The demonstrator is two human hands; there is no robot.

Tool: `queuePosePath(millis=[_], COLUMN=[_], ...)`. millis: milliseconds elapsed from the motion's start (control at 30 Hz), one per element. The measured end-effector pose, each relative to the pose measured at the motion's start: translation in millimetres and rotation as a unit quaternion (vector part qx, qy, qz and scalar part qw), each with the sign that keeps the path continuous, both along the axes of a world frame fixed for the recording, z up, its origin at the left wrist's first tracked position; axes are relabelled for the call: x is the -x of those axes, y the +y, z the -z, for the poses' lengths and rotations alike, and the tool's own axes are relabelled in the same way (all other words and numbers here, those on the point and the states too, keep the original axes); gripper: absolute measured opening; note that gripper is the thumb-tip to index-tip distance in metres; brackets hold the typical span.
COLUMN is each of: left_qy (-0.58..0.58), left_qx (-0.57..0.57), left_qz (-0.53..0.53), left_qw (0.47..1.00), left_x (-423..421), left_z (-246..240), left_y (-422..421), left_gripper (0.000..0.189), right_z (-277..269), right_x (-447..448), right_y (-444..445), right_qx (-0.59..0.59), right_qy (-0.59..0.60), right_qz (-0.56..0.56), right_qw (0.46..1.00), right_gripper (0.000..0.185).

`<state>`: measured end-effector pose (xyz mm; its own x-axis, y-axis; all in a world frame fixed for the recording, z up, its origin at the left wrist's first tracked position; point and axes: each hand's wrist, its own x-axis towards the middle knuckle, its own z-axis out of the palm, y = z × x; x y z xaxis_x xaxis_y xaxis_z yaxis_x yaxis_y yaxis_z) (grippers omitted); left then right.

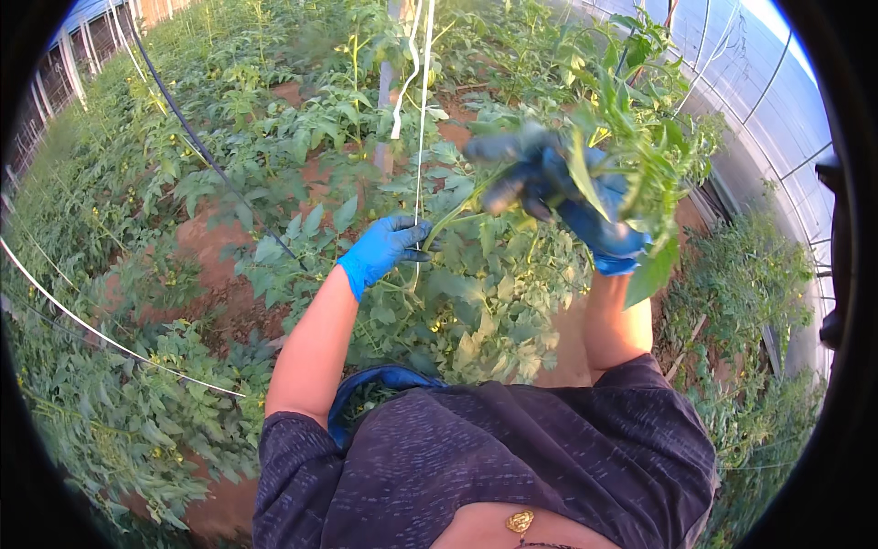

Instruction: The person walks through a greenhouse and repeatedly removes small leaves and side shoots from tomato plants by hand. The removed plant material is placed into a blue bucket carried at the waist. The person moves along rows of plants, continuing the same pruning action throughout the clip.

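My left hand (387,250), in a blue glove, pinches the stem of a tomato plant (446,223) together with a white hanging string (420,158). From there the stem slants up to the right, towards my right hand (562,182). That hand wears a blue glove with dark-stained fingers and is blurred. Leafy shoots (651,165) hang over it and partly cover its back and wrist. Whether its fingers grip the stem cannot be told. A second white string (406,75) dangles with a loose end to the left of the taut one.
Rows of tomato plants (226,130) surround me, with reddish soil (212,247) between them. A grey post (385,103) stands ahead. A dark hose or cable (199,141) and a white line (89,326) cross on the left. The greenhouse's film wall (768,117) curves along the right.
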<state>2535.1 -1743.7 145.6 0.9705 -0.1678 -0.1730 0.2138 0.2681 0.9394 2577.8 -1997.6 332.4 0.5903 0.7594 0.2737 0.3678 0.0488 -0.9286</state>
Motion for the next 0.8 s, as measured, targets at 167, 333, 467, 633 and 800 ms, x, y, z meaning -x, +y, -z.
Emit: queuePosePath(millis=[167, 333, 467, 633, 800], left_qy=[-0.084, -0.142, -0.117, -0.118, -0.100], left_qx=[-0.092, -0.141, 0.025, 0.080, 0.105], left_qz=[0.024, -0.014, -0.044, -0.121, -0.200], left_qw=[0.992, 0.980, 0.992, 0.982, 0.969], left_x=[12, 22, -3, 3, -2], left_z=[24, 33, 82, 52, 40], left_y=[16, 12, 27, 14, 9], left_gripper=[0.030, 0.038, 0.044, 0.027, 0.021], right_z=[-29, -24, -4, 25, 32], right_x=[-12, -59, -81, -93, -88], right_y=[-6, 24, 67, 89, 81], right_qx=[-0.044, -0.024, 0.020, 0.071, 0.080], right_qy=[-0.163, -0.216, -0.213, -0.204, -0.201], right_qz=[0.043, 0.131, 0.079, 0.025, -0.006], right_qw=[0.985, 0.967, 0.974, 0.976, 0.976], right_gripper=[0.050, 0.046, 0.044, 0.041, 0.039])
